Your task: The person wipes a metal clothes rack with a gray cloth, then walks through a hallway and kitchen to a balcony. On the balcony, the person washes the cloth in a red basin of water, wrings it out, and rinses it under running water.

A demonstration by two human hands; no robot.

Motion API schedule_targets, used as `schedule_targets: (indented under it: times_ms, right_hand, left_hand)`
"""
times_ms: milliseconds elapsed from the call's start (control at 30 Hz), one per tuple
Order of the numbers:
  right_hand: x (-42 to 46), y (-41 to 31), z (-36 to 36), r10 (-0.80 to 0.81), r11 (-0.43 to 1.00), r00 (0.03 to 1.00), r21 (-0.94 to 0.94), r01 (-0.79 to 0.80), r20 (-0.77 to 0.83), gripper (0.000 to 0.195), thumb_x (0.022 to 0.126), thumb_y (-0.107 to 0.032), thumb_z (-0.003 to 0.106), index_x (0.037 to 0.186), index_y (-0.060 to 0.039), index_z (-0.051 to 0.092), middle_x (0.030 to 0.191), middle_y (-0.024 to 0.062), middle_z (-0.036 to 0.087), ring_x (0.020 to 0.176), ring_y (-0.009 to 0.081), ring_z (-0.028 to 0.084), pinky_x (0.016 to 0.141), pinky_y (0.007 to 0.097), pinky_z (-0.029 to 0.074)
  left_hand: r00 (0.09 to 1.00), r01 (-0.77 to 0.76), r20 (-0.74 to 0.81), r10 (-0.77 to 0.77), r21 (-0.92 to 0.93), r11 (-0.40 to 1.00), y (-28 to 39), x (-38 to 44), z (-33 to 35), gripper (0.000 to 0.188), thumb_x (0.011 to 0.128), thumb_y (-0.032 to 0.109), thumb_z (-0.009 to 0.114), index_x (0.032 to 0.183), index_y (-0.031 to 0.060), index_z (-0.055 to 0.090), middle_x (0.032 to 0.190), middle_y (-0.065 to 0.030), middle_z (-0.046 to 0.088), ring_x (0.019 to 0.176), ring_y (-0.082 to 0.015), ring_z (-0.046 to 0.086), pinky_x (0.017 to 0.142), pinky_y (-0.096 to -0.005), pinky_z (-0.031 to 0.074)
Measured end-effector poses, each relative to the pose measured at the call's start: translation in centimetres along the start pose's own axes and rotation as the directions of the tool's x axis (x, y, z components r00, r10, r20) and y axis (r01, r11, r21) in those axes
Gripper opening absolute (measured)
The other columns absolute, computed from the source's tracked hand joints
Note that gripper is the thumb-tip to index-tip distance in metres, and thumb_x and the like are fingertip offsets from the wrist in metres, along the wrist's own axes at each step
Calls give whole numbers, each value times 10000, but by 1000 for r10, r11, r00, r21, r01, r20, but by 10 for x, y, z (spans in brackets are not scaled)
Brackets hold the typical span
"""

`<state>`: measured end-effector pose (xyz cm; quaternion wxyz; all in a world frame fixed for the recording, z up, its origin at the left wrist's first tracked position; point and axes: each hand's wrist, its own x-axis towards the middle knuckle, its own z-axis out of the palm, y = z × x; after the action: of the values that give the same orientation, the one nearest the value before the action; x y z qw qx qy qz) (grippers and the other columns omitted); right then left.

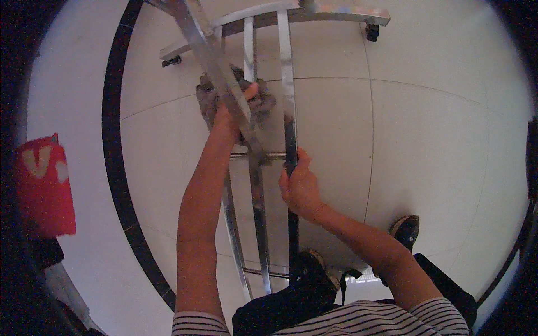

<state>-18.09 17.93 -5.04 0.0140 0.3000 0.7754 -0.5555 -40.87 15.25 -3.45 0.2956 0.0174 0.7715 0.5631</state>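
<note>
A metal frame of square tubing (286, 63), perhaps a wheeled rack or stand, lies or leans lengthwise before me. My right hand (303, 189) grips its right-hand rail, the thumb on one side and fingers on the other. A dark grey cloth (265, 101) is bunched in my left hand (223, 116), around or against the middle rail (249, 50). Passing over that hand, a slanting metal bar (201, 46) hides part of it and of the cloth. Below both wrists, a thin round crossbar (275, 156) joins the rails.
Black casters (372, 32) sit under the curved base bar (336, 14) at the far end. Pale floor tiles (420, 138) surround the frame, with a black border strip (112, 126) at left. Beyond it stands a red bag or packet (44, 197). My shoes (405, 231) are close to the frame.
</note>
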Motion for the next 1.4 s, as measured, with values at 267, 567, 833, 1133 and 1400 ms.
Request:
schedule_targets:
  times_ms: [267,567,833,1133,1400]
  right_hand:
    - [-3,-3,9,-37,999,998,-4,37,-60,589,823,-76,544,1288,40,201,835,196,595,667,397,605,609,473,478]
    - [3,-3,3,-125,992,988,16,127,-88,531,852,-80,517,1263,12,194,827,172,596,648,356,615,562,426,472]
    - [5,5,2,-135,989,981,42,142,-138,491,852,-57,506,1242,-3,212,811,137,559,647,286,586,582,367,468]
    - [2,-5,3,-178,983,974,10,181,-138,448,872,-93,484,1223,0,221,797,138,550,642,292,575,600,392,459]
    - [-1,-9,10,-202,979,974,-45,199,-105,465,870,-121,498,1225,-3,223,751,166,571,620,347,582,569,439,455]
  left_hand:
    - [878,-378,17,478,638,671,13,73,5,479,846,418,588,1053,-15,602,958,-112,619,859,-241,602,748,-341,470]
    - [918,-177,-40,394,849,498,60,88,-143,631,829,503,567,1219,14,482,1088,-139,560,983,-283,559,816,-376,450]
    - [949,-313,82,303,333,890,-20,39,-76,528,903,464,447,1126,8,591,1133,-188,589,1088,-243,535,909,-396,421]
    - [852,-187,-463,246,169,968,-26,-32,-100,552,929,477,405,1059,-38,555,966,-169,634,968,-309,587,840,-394,452]
    - [621,-550,-95,778,655,518,-38,-71,-25,258,848,77,523,1095,7,502,1062,-173,535,877,-354,584,754,-432,478]
